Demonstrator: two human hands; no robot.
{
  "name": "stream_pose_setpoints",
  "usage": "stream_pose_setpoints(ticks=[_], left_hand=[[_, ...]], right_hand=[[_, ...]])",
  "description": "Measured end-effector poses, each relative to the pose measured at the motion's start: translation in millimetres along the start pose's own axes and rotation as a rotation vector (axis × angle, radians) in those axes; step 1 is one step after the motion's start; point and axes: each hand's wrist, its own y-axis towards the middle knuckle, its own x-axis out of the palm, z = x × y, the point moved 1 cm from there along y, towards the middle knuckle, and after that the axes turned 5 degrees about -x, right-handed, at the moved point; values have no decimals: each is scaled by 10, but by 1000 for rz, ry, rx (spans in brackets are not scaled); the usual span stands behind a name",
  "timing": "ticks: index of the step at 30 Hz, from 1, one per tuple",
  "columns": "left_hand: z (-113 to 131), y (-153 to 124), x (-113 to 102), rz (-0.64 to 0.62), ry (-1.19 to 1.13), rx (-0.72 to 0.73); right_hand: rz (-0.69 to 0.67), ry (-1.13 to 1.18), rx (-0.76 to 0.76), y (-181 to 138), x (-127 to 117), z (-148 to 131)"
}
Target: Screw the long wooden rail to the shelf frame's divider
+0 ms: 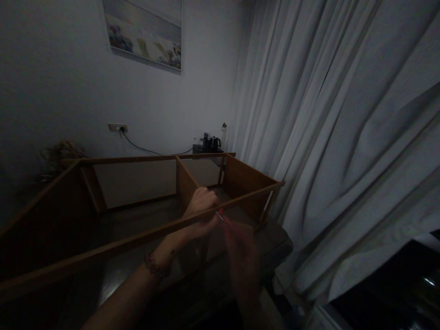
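Observation:
A brown wooden furniture frame (137, 239) with side panels and a divider lies in front of me. Around its near rail, close to the divider, my left hand (202, 200) is closed, with the rail crossing in front of part of it. A beaded bracelet (156, 265) circles that wrist. My right hand (242, 245), smeared by motion, is closed just below the rail. It holds what looks like a red-handled screwdriver (234, 226), whose thin metal shaft points up-left at the rail, beside my left hand. Whether the tip touches the wood I cannot tell.
Long pale curtains (295, 114) hang along the right side. Against the back wall stand a dark kettle (215, 143) and a cord running to a wall socket (117, 128). Dried plant matter (60, 158) is at left. A dark glossy surface (395, 284) lies at lower right.

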Motion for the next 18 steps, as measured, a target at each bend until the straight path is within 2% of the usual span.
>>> stream_pose_setpoints(ticks=[2,6,8,12,16,18], left_hand=[[4,1,0,4,3,-9],[8,4,-4,2,21,-10],[11,6,-6,-1,21,-8],[29,13,-19,19,11,7],[20,12,-12,19,31,14],[0,6,1,13,31,9]], right_hand=[[-11,49,26,11,35,39],[23,405,220,37,193,198],[16,511,266,65,278,254],[15,356,178,126,343,195],[63,246,173,131,289,20],[47,131,122,143,234,-54]])
